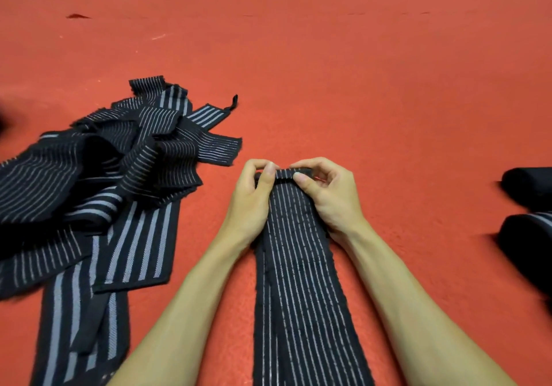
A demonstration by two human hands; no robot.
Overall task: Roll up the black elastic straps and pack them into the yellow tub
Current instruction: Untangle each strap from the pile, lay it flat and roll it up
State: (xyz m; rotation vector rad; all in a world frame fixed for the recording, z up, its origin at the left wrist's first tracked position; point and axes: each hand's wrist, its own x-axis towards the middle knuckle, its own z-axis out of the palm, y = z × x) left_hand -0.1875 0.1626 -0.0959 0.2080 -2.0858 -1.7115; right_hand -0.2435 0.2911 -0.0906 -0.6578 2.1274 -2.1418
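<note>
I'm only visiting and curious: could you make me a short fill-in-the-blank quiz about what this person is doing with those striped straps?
1. The left hand and the right hand both pinch the ____ end of the flat strap, where a small roll begins.
2. The pile of loose straps lies on the person's ____ side.
3. The floor covering under everything is ____ in colour.

Missing words: far; left; red.
</note>
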